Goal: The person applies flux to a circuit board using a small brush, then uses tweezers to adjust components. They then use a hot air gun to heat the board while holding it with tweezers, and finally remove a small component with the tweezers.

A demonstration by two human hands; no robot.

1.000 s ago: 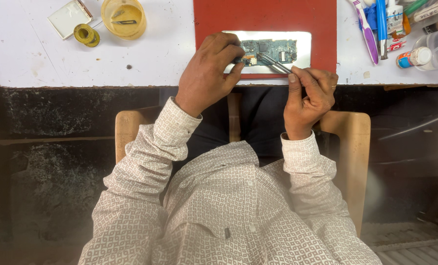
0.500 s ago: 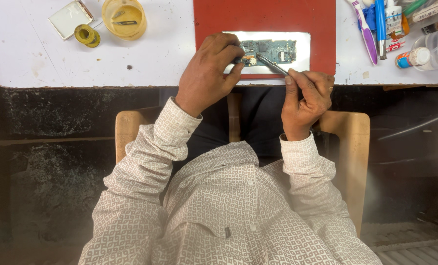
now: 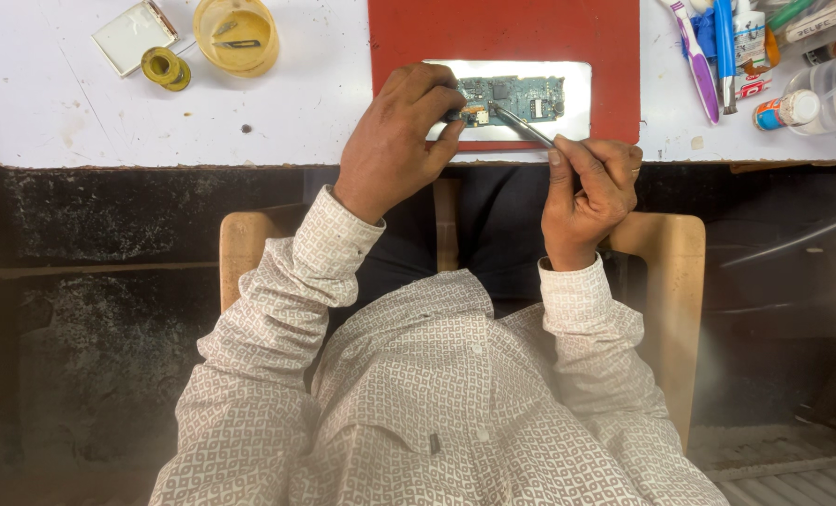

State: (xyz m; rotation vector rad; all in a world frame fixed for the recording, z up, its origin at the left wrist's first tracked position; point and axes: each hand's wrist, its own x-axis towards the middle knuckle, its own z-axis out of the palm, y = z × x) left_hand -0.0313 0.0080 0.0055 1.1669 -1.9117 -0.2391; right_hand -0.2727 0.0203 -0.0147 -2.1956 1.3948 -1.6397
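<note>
A small green circuit board (image 3: 521,98) lies on a white sheet (image 3: 577,103) over a red mat (image 3: 502,33) at the table's near edge. My left hand (image 3: 399,141) rests on the board's left end and pins it with its fingertips. My right hand (image 3: 591,192) is closed around thin metal tweezers (image 3: 523,126), held like a pen, their tip touching the board near its left middle. Patterned white sleeves cover both my forearms.
At the far left stand a yellow round tub (image 3: 237,36), a yellow solder spool (image 3: 165,67) and a small white square box (image 3: 135,36). At the right lie a purple-white toothbrush (image 3: 692,61), blue tools, a small bottle (image 3: 782,111) and clear containers. A wooden chair (image 3: 671,281) is under me.
My right hand has drawn slightly down and back toward the table edge while keeping the tweezers on the board. My left hand has stayed in place.
</note>
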